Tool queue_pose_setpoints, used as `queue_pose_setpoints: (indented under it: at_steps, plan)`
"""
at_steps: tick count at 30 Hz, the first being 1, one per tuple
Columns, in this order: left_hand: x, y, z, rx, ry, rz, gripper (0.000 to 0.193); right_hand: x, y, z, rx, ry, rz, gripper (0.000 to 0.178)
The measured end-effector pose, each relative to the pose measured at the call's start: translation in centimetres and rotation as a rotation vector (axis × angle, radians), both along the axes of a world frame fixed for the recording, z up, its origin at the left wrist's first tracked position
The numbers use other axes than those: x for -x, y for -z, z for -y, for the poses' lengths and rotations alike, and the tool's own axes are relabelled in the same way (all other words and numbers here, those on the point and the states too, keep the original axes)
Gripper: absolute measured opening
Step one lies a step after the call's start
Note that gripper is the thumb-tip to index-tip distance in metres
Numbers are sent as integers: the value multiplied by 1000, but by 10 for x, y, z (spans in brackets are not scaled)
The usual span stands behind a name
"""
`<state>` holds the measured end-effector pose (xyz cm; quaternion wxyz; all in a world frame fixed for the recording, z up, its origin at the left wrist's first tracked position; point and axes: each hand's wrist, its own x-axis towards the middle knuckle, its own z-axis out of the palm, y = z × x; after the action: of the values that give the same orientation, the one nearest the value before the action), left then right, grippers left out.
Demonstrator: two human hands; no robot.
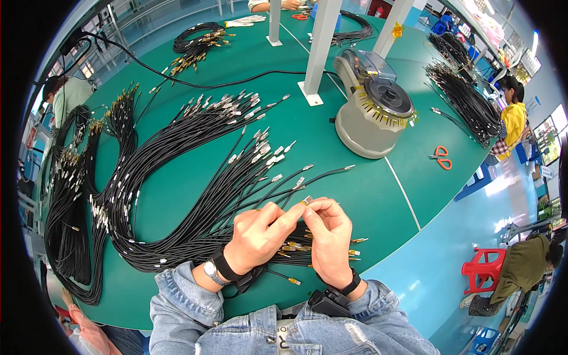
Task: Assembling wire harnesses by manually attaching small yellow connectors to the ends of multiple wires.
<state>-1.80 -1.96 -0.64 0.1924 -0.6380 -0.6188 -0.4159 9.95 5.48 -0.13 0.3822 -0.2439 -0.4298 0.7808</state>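
My left hand (259,235) and my right hand (329,239) meet above the green table, fingers pinched together. Between the fingertips sits a small silvery cable connector (307,200) with a yellowish part; most of it is hidden by the fingers. Beneath my hands runs a thick bundle of black cables (195,234), some ends silvery or clear, others brass-coloured. Several brass-coloured ends (294,246) show between and beside my wrists. One loose cable end (294,281) lies close to my body.
A round beige machine with a dark top (371,121) stands ahead to the right, beside a white post (319,53). Orange-handled scissors (441,158) lie near the right edge. More cable bundles (464,100) lie far right and left. People sit around the table.
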Motion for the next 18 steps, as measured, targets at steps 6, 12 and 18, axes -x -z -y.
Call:
queue_pose_setpoints:
  at_steps: [6,12,18]
  plan:
    - [-4,-3,-1,18,-42,-3,42,0,-2,0,-7,-5,11,6]
    - [-7,-6,-3,18,-58,147,37,-1,-6,1,2,-18,4,5]
    - [-9,-11,-3,55,-8,354,30,-2,-4,-1,29,-40,-5,5]
